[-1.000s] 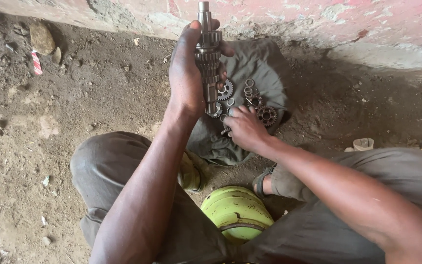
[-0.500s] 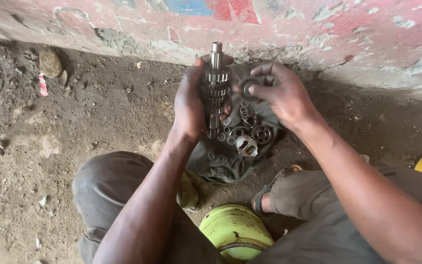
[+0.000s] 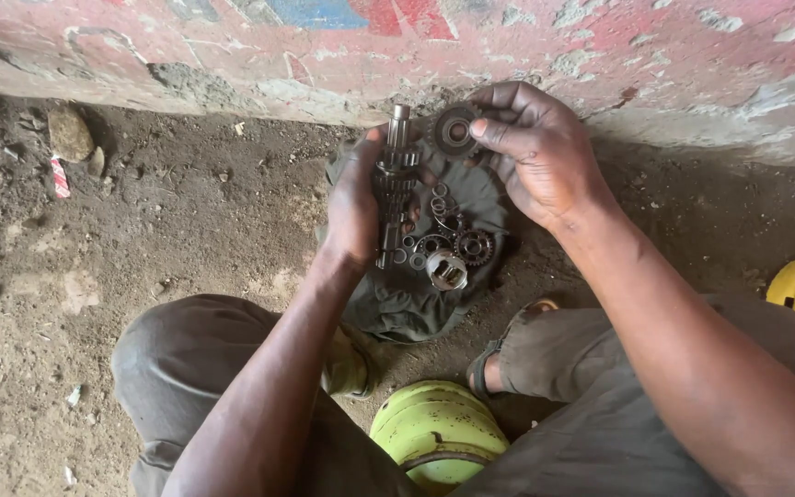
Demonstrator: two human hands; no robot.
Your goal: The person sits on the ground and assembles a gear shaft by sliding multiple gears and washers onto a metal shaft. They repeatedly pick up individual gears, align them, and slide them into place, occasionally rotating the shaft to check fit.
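Here the left hand [image 3: 353, 204] is wrapped tight around a greasy, ribbed steel gear shaft [image 3: 394, 184], its lower end hidden by the palm, while the right hand [image 3: 534, 147] pinches a dark toothed metal gear [image 3: 454, 132] beside the shaft's tip. Below, small rings and cogs [image 3: 448, 247] lie on a crumpled grey-green cloth [image 3: 407, 299] spread over dusty earth.

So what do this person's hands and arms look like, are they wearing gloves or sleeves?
No gloves and no sleeves in view: the left hand and right hand are bare, and both forearms are bare too. No watch, ring or wristband shows. The fingers look smudged with dark grime.
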